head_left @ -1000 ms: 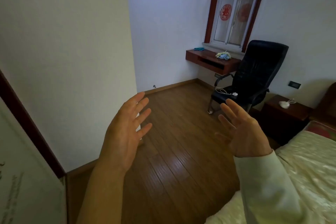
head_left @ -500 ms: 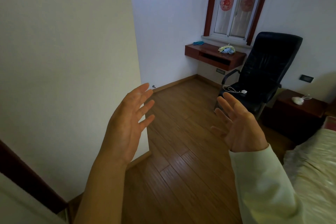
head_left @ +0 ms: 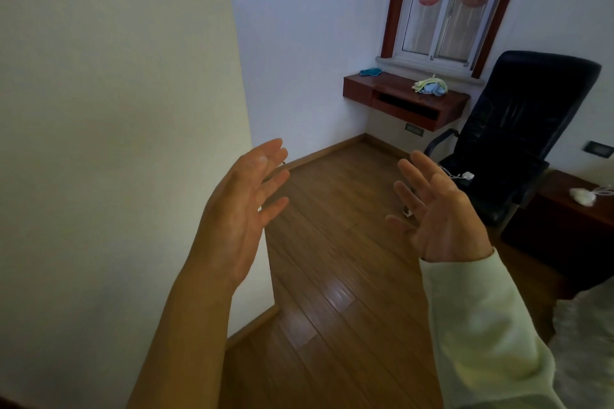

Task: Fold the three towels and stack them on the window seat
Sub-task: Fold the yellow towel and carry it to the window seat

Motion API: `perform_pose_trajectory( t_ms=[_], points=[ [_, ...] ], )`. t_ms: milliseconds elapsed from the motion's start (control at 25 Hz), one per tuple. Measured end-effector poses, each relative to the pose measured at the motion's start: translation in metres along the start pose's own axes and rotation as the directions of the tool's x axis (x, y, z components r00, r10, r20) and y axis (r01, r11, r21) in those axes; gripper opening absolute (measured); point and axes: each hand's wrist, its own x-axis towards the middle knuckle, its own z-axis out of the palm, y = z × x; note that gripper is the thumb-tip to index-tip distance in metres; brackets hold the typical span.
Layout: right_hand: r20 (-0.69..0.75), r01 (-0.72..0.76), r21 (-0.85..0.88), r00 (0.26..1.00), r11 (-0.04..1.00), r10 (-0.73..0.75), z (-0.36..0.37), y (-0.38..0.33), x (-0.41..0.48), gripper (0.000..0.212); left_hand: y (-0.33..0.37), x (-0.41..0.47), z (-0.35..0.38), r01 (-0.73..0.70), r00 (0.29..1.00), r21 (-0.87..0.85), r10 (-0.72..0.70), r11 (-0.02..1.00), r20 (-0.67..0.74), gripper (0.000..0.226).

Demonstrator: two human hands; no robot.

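Up front, your left hand [head_left: 242,209] & right hand [head_left: 438,212] hung apart, fingers spread, holding nothing. Far off, on the window seat [head_left: 392,86], lay a teal towel [head_left: 370,71] & a crumpled green/blue pile [head_left: 430,87] by the chair [head_left: 518,129]. Risk: tangled pile; yanking one towel could drag another off.

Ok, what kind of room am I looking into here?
Probably a bedroom with a work corner: a bed at lower right, a black office chair, and a wall-mounted wooden shelf under the window.
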Motion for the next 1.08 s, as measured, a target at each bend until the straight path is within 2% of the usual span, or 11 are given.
perform_pose_trajectory(
  t_ms=[120, 200, 640, 760, 880, 1080],
  points=[
    [0.018, 0.010, -0.024, 1.000, 1.000, -0.010, -0.004, -0.003, 0.076, 0.105, -0.011, 0.079, 0.009, -0.006, 1.000, 0.001, 0.006, 1.000, 0.021, 0.046],
    [0.016, 0.033, -0.033, 0.999, 0.999, -0.033, -0.009, -0.002, 0.123, 0.113, -0.018, 0.130, 0.014, -0.018, 0.999, -0.003, 0.018, 1.000, 0.027, 0.048],
    [-0.032, 0.092, -0.050, 0.995, 0.994, -0.094, -0.040, 0.032, 0.376, 0.110, -0.087, 0.404, 0.047, -0.031, 0.992, -0.018, 0.033, 0.999, 0.124, 0.047],
    [-0.060, 0.103, -0.046, 0.993, 0.994, -0.106, -0.046, 0.039, 0.452, 0.096, -0.104, 0.495, 0.060, -0.022, 0.985, -0.013, 0.024, 1.000, 0.171, 0.052],
    [-0.094, 0.103, -0.067, 0.990, 0.992, -0.109, -0.059, 0.040, 0.530, 0.105, -0.117, 0.587, 0.078, -0.018, 0.976, -0.027, 0.023, 0.999, 0.215, 0.054],
    [-0.121, 0.142, -0.065, 0.981, 0.988, -0.149, -0.097, 0.044, 0.639, 0.107, -0.144, 0.701, 0.115, -0.012, 0.964, -0.023, 0.018, 1.000, 0.266, 0.051]
  ],
)
